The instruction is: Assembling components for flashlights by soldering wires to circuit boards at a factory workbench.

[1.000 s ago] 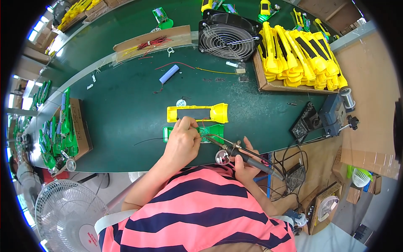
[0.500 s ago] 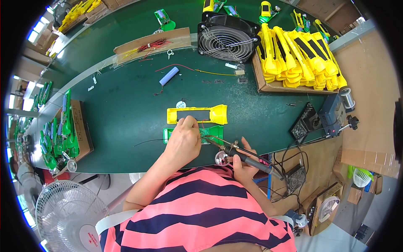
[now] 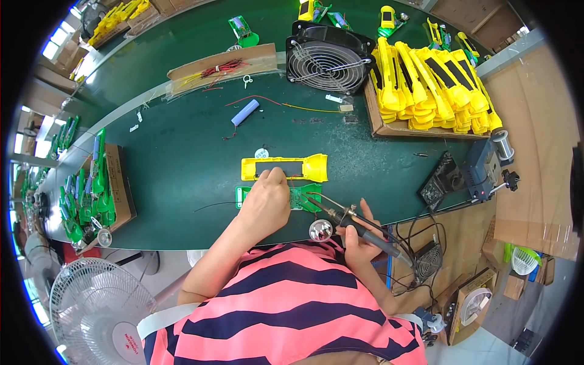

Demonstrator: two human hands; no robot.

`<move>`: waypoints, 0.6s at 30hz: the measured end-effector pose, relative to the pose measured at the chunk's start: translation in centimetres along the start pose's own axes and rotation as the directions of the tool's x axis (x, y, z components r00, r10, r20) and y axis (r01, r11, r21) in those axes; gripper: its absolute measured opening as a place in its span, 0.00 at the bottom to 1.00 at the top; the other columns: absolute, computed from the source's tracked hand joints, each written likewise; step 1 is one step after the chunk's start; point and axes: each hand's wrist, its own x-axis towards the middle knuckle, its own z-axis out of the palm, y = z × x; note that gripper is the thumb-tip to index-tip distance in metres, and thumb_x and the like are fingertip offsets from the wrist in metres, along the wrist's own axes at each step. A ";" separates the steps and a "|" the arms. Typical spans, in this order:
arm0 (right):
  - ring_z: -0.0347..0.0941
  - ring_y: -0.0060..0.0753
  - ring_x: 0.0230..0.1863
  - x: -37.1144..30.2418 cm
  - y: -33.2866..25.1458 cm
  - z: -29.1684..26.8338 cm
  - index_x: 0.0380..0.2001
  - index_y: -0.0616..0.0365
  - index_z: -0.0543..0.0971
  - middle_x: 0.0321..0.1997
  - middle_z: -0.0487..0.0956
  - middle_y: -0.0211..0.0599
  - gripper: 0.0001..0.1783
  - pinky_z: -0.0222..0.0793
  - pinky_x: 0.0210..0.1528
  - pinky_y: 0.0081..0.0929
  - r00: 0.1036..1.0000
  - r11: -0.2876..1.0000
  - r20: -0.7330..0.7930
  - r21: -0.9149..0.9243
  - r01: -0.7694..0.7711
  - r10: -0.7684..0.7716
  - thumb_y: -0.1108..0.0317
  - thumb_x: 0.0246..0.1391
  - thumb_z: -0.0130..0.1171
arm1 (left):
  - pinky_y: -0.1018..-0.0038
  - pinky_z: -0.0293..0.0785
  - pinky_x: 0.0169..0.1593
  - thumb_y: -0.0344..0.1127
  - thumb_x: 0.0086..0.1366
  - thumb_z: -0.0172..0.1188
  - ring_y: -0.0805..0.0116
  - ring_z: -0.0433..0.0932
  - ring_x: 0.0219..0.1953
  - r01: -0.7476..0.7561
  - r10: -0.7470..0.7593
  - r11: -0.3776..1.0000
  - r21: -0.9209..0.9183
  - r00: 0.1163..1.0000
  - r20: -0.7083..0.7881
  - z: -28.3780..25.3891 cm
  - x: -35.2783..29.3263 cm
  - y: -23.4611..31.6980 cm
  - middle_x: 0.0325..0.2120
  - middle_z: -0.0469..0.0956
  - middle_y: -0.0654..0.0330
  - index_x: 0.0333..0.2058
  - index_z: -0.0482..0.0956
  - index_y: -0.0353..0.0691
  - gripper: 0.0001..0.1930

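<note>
My left hand [image 3: 266,198] is pinched closed over the near edge of a yellow plastic housing half [image 3: 316,167] with a black strip inside. What its fingertips hold is hidden; a thin red wire shows beside them. Under that hand lies a green housing half [image 3: 243,196] with small parts and wires, partly covered. My right hand [image 3: 359,238] grips a soldering iron [image 3: 371,238] with a thin solder feed tube clamped to it. Its tip points at the green housing's right part. A round shiny reflector [image 3: 320,230] sits by the table edge, next to the right hand.
A blue cylindrical cell [image 3: 245,113] lies beyond the housings. Behind it are a black fan [image 3: 330,64] and a cardboard strip [image 3: 219,61] with wires. Yellow housings [image 3: 426,85] fill a box at right, green assemblies [image 3: 88,191] one at left. The soldering station [image 3: 480,170] stands far right.
The soldering iron's tip has drawn slightly right, away from my left hand, and the right hand has shifted a little right. My left hand stays pinched at nearly the same place.
</note>
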 end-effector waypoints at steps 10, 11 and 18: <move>0.76 0.29 0.27 -0.9 1.0 -0.5 0.34 0.70 0.70 0.31 0.75 0.48 0.11 0.72 0.40 0.25 1.000 1.000 0.014 0.005 0.018 -0.018 0.74 0.47 0.53 | 0.64 0.67 0.36 0.21 0.41 0.52 0.53 0.67 0.32 0.029 -0.030 0.999 0.028 0.999 0.029 -0.1 0.2 0.3 0.27 0.67 0.50 0.17 0.71 0.28 0.02; 0.76 0.31 0.28 -1.2 1.2 -0.6 0.35 0.70 0.69 0.38 0.74 0.52 0.12 0.74 0.36 0.23 1.000 0.999 0.005 0.035 -0.009 0.009 0.74 0.47 0.53 | 0.64 0.67 0.37 0.21 0.41 0.52 0.53 0.67 0.32 0.029 -0.030 0.999 0.029 0.999 0.038 -0.1 0.3 0.4 0.27 0.67 0.50 0.18 0.71 0.28 0.02; 0.76 0.33 0.29 -1.9 1.8 -1.1 0.38 0.72 0.67 0.58 0.56 0.59 0.14 0.75 0.28 0.19 0.997 0.998 0.046 0.027 -0.061 0.060 0.75 0.47 0.52 | 0.65 0.66 0.38 0.21 0.42 0.53 0.53 0.67 0.34 0.082 -0.083 0.997 0.005 0.994 0.074 -0.7 0.2 0.7 0.31 0.66 0.50 0.21 0.71 0.29 0.04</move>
